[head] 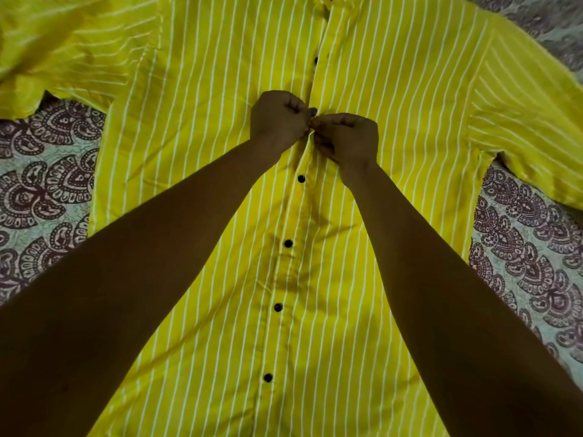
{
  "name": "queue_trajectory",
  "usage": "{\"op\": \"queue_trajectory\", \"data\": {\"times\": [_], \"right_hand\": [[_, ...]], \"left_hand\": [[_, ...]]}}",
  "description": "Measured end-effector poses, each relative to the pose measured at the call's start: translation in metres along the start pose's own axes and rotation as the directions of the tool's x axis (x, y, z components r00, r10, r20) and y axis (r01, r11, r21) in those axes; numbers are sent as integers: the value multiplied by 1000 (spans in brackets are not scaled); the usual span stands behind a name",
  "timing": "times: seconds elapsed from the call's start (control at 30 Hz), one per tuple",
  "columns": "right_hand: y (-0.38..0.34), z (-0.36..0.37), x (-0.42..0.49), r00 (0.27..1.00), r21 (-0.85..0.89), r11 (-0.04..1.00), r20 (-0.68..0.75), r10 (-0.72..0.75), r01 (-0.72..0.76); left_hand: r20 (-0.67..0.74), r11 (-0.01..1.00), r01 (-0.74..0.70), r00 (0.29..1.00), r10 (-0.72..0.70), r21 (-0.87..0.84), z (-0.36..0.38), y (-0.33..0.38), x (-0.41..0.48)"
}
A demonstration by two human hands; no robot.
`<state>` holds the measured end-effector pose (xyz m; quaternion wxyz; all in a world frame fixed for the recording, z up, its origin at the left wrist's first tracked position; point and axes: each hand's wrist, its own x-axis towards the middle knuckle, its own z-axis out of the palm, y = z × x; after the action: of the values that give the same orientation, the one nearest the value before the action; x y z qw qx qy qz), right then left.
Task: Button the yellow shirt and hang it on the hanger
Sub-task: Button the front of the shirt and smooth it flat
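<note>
A yellow shirt with thin white stripes lies flat, front up, collar at the far end. Several black buttons run down its placket; the lower ones, such as the button just below my hands, sit through their holes. My left hand and my right hand meet at the placket in the chest area, fingers curled, both pinching the fabric edges where a button lies between them. Farther up, another black button shows beside the placket, which gapes open there. No hanger is in view.
The shirt rests on a bedsheet with a dark paisley print on pale green, visible at both sides. The left sleeve lies bunched at the top left; the right sleeve spreads toward the right edge.
</note>
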<state>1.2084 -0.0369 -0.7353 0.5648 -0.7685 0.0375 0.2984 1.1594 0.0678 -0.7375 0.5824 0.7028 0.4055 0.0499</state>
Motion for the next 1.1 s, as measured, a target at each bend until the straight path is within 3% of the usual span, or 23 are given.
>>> {"op": "queue_trajectory", "data": {"times": [0.13,0.47,0.7,1.03,1.1], "right_hand": [[-3,-2,0,999,36,999,33,25,-26],[7,1,1,998,-3,998,-1,-67,67],[3,2,5,1000,-12,1000,-23,-15,15],[4,2,10,998,-116,991,14,-61,63],[0,0,11,998,-111,992,47,-50,55]], "left_hand": [[-16,1000,-22,1000,22,6,0,-3,1],[-11,995,-91,996,91,-33,1,-14,2],[-71,972,-228,970,231,49,6,-14,-12],[-75,971,-229,969,234,70,9,-11,-13],[-61,985,-173,983,174,18,7,-9,-9]]}}
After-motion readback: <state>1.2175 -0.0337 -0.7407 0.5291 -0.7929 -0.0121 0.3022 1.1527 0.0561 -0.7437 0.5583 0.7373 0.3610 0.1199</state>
